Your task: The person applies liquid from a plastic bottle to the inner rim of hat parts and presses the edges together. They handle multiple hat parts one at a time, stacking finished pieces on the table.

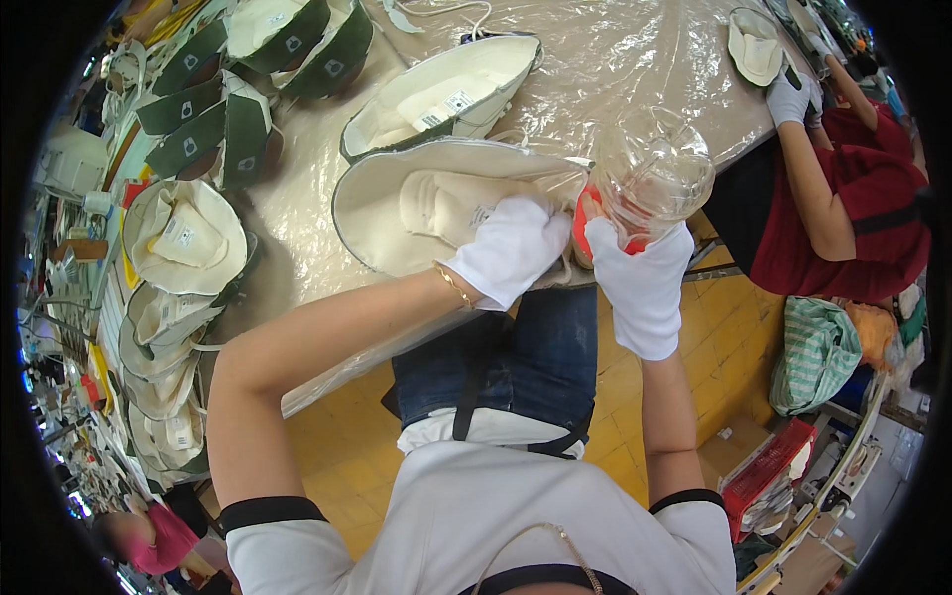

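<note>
A sewn, hat-like fabric piece, cream inside with a thin dark green edge, lies on the plastic-covered table in front of me. My left hand, in a white glove, is closed at its near right end; the fingertips are hidden in the fabric folds. To its right my gloved right hand, thumb tip bare, is closed round the lower part of a clear plastic bottle. A red part shows beside the thumb and under the bottle. What this red part is, I cannot make out.
Behind lies another similar piece with a white cord. Several green pieces and cream-lined ones fill the left side. At right a co-worker's gloved hand is near another piece. A striped bag and red crate stand below.
</note>
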`<state>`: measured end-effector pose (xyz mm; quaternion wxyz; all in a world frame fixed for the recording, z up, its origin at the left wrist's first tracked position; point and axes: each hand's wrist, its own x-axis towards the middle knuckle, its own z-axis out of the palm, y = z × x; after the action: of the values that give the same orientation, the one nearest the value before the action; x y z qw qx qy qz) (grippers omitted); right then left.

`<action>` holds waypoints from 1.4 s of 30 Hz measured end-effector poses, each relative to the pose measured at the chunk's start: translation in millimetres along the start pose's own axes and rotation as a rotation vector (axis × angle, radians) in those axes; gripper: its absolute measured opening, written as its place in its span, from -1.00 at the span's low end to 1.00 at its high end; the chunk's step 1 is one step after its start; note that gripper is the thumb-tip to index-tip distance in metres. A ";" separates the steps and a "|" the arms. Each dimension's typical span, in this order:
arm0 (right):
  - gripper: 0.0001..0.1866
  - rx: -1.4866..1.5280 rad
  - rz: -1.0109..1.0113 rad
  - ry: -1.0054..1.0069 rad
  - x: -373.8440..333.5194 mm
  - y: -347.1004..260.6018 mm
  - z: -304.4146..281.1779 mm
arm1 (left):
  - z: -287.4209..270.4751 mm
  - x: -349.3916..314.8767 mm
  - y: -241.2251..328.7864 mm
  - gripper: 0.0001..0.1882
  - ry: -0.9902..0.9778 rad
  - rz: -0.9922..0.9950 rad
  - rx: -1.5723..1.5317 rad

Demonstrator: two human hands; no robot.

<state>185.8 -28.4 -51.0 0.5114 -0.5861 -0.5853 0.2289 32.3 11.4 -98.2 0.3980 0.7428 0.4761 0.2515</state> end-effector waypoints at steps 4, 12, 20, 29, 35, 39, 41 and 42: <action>-0.56 -0.006 0.047 -0.035 -9.4 6.2 0.2 | -11.9 0.2 -0.4 -0.68 -0.067 0.099 0.222; -0.63 -0.001 0.022 -0.009 -13.1 8.4 -3.0 | -18.4 -0.8 -14.0 -0.72 -0.045 0.301 0.403; -0.56 0.303 0.106 0.166 -28.4 -9.1 8.5 | -12.9 2.1 -6.7 -0.71 -0.139 0.170 0.345; -0.41 -0.121 -0.263 -0.078 -27.6 25.8 -11.0 | -17.0 11.2 -4.6 -0.70 -0.220 0.229 0.333; -0.58 0.073 -0.039 0.062 -10.6 1.0 2.0 | -15.6 8.3 -3.8 -0.62 -0.164 0.265 0.396; -0.69 0.324 0.108 0.106 -13.4 -23.8 12.4 | -15.3 8.9 -1.0 -0.65 -0.180 0.044 0.081; -0.68 0.396 0.194 0.123 -13.6 -29.5 10.8 | -18.6 9.3 1.0 -0.65 -0.171 0.120 0.155; -0.68 0.456 0.197 0.137 -14.6 -30.5 10.5 | -19.4 8.5 3.2 -0.67 -0.156 0.147 0.140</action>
<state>159.8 -44.8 -33.3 0.6441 -0.5239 -0.4225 0.3636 22.8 25.1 -84.8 0.3616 0.8187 0.4045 0.1878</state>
